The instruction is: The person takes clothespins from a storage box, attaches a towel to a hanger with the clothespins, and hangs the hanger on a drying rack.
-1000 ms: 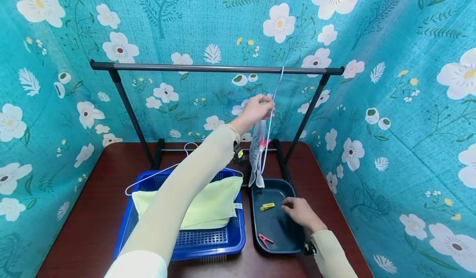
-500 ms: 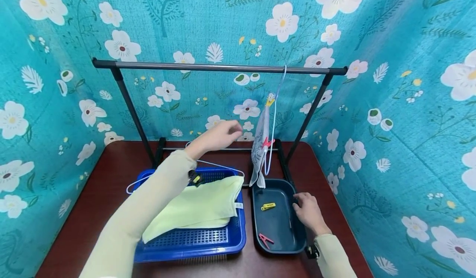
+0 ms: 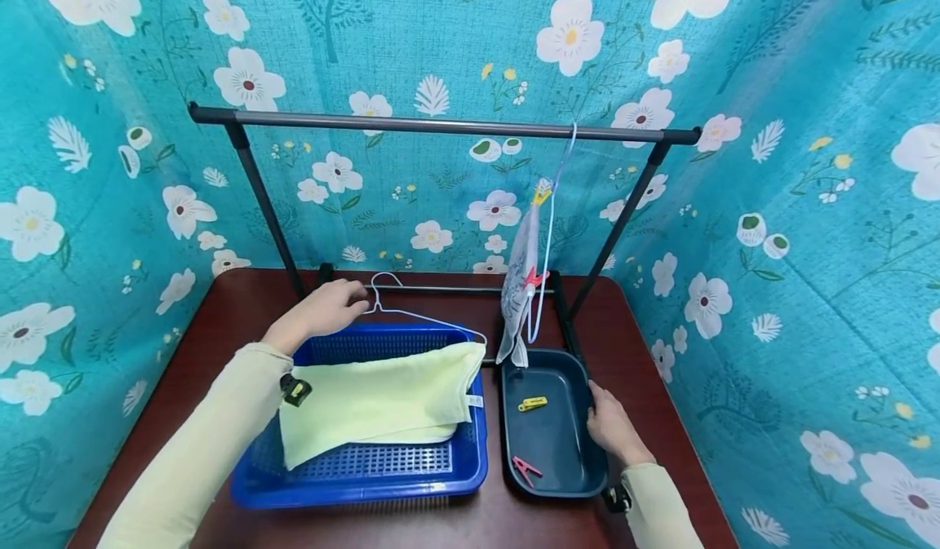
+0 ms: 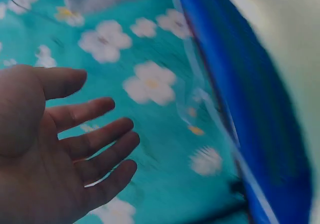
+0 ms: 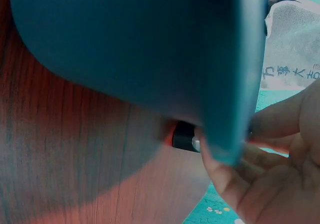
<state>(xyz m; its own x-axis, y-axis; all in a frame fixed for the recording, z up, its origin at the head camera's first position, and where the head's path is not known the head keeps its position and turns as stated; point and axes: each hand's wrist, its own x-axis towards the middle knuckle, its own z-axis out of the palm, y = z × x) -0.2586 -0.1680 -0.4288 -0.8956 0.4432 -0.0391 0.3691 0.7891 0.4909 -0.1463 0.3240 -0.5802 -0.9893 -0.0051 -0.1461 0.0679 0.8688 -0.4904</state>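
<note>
My left hand [image 3: 323, 312] hovers over the back left of the blue basket [image 3: 360, 496], beside a pale wire hanger [image 3: 433, 318]. In the left wrist view this hand [image 4: 60, 139] has its fingers spread, with nothing in them. My right hand [image 3: 615, 425] is at the right rim of a dark plastic tray [image 3: 551, 451]. The right wrist view shows its thumb and fingers on either side of the tray's rim [image 5: 232, 109]. A folded pale yellow towel [image 3: 382, 402] lies in the basket, partly under the left wrist.
A dark clothes rack [image 3: 441, 127] spans the table [image 3: 184, 369]. From its bar hangs another hanger [image 3: 550, 239], with a grey cloth [image 3: 518, 280] held by a yellow clip [image 3: 542, 193] and a red clip [image 3: 534, 280]. The tray holds a yellow clip [image 3: 533, 403] and a pink clip [image 3: 525, 471].
My left hand has let go near the hanging cloth and moved left and down to the basket's back. My right hand has moved from inside the tray onto its right rim.
</note>
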